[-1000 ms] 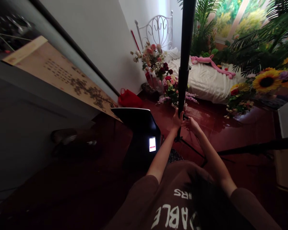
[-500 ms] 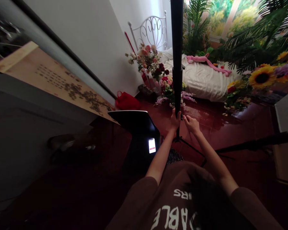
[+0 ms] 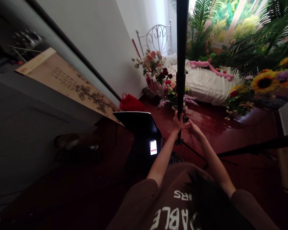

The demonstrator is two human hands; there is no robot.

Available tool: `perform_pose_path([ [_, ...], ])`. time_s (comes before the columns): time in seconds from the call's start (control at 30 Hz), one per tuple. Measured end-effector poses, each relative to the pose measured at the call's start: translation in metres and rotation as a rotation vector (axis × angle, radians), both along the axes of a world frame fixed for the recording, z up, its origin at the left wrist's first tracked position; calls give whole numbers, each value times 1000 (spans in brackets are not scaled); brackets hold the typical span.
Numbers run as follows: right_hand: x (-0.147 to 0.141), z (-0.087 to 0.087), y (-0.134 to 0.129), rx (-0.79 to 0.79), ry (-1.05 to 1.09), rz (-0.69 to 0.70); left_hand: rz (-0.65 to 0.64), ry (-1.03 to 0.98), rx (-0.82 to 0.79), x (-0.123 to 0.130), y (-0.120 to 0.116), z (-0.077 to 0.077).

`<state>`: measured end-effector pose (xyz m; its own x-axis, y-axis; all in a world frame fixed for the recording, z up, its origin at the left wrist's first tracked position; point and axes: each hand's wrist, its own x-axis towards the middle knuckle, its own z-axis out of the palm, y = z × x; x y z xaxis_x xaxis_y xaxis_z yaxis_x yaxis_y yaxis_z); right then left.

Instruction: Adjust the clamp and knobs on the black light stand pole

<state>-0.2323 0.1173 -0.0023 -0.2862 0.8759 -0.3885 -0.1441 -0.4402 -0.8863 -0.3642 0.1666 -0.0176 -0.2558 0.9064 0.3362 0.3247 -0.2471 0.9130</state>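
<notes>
A black stand pole [image 3: 181, 57] rises upright in front of me, its tripod legs [image 3: 192, 149] spread on the floor. My left hand [image 3: 177, 122] is wrapped round the pole low down. A small black clamp knob [image 3: 185, 119] juts from the pole's right side, just above my right hand [image 3: 193, 129]. The fingers of that hand are apart, with nothing seen in them. To the left, a black chair [image 3: 140, 123] carries a phone [image 3: 153, 147] with a lit screen.
Behind the pole are flower bunches [image 3: 156, 60] and a bed [image 3: 201, 83] with a pink plush toy [image 3: 211, 66]. A hanging scroll [image 3: 74, 83] slants at left above a red bag [image 3: 131, 103]. Another black pole [image 3: 259, 146] crosses at right; sunflowers [image 3: 264, 82] stand beyond it.
My right hand has come off the knob and dropped slightly, its fingers opening. The left hand keeps its hold on the pole. The whole view has shifted a little.
</notes>
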Motion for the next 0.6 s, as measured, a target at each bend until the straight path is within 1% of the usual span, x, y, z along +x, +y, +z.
perform_pose_path([
  [0.1, 20, -33, -37, -126, -3, -41, 18, -34, -12, 2, -7, -2],
  [0.2, 54, -71, -91, -272, -19, -85, 75, -50, -38, 5, -22, -13],
  [0.23, 69, -82, -111, -313, -23, -129, 94, -35, -38, 8, -29, -18],
  [0.27, 85, -92, -131, -333, -19, -193, 116, -9, -37, 11, -36, -25],
  [0.33, 117, -108, -169, -362, -28, -378, 166, 50, -42, 24, -51, -39],
  [0.4, 148, -117, -201, -362, -31, -614, 206, 73, -59, 44, -67, -53],
  [0.43, 161, -118, -214, -366, -34, -727, 196, 65, -68, 58, -75, -60],
  [0.47, 173, -116, -225, -364, -35, -838, 146, 48, -77, 73, -83, -65],
  [0.5, 183, -112, -233, -356, -31, -943, 54, 25, -84, 90, -92, -68],
  [0.57, 201, -97, -242, -315, 2, -1135, -216, -20, -93, 126, -107, -68],
  [0.6, 209, -88, -245, -275, 34, -1216, -370, -38, -96, 145, -113, -64],
])
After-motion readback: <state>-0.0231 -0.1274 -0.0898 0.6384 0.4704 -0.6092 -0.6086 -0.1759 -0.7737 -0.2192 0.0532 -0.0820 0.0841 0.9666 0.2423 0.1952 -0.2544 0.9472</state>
